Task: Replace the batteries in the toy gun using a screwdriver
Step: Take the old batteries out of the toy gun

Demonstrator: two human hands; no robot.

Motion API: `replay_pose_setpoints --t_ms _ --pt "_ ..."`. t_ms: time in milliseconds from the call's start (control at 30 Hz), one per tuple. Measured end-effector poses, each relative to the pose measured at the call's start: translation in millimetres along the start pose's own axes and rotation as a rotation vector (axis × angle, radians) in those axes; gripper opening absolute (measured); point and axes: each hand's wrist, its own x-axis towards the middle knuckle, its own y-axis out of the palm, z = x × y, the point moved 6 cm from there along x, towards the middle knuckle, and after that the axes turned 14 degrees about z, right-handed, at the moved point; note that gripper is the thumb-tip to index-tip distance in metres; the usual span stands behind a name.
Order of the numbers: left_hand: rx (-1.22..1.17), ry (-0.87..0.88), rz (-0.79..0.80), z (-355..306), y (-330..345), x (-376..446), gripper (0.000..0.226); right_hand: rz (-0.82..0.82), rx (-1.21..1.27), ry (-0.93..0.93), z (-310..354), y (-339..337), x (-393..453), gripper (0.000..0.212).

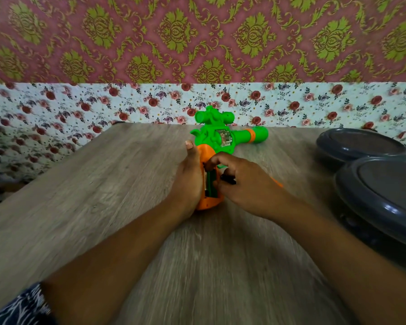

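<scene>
A green and orange toy gun lies on the wooden table, barrel pointing right, orange grip toward me. My left hand clasps the left side of the grip, thumb up along it. The grip's battery compartment is open, with something green and dark inside. My right hand rests against the grip's right side, index finger reaching into the compartment's top, and it pinches a small dark object that looks like a battery. An orange piece peeks out behind my right hand. No screwdriver is in view.
Two dark grey round lidded containers sit at the table's right side, close to my right forearm. A floral-patterned wall stands just behind the table's far edge. The frame is motion-blurred.
</scene>
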Motion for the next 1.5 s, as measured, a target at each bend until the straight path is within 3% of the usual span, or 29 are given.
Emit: replay_pose_setpoints --t_ms 133,267,400,567,667,800,933,1033,1167,1300,1500 --pt "0.051 0.014 0.0 -3.6 1.1 -2.4 0.08 0.0 0.052 -0.002 -1.4 -2.8 0.0 0.021" --pt "0.108 0.021 0.007 -2.7 0.3 -0.8 0.084 -0.099 0.108 -0.028 1.4 -12.3 -5.9 0.008" --pt "0.151 0.008 0.008 1.4 -2.7 2.4 0.1 -0.27 0.151 -0.021 1.0 -13.7 -9.5 0.016" --pt "0.119 -0.009 -0.004 1.6 -3.3 1.6 0.094 -0.273 0.23 0.061 -1.8 -19.8 -8.8 0.015" --pt "0.003 -0.048 0.028 5.3 -0.3 3.4 0.074 -0.159 0.315 0.151 -6.4 -43.1 -20.0 0.003" --pt "-0.09 -0.054 0.031 1.3 2.1 1.2 0.04 0.16 0.313 0.458 -31.9 -59.1 -42.6 0.015" --pt "-0.067 -0.018 0.04 -3.9 2.0 -0.8 0.015 0.32 0.152 0.627 -44.4 -61.8 -55.8 0.021" --pt "-0.057 -0.054 0.036 -1.5 -2.1 0.1 0.013 0.388 0.044 0.717 -47.4 -63.4 -63.6 0.024" --pt "-0.035 -0.122 0.036 1.4 -7.9 3.1 0.014 0.352 -0.042 0.791 -53.7 -68.9 -68.5 0.017" --pt "0.275 -0.187 -0.03 -4.2 -20.2 5.6 0.029 0.29 -0.1 0.828 -62.7 -68.7 -65.2 0.016" --pt "0.484 -0.279 -0.026 -7.5 -32.2 6.1 0.044 0.295 -0.196 0.847 -65.7 -63.9 -58.4 0.021"
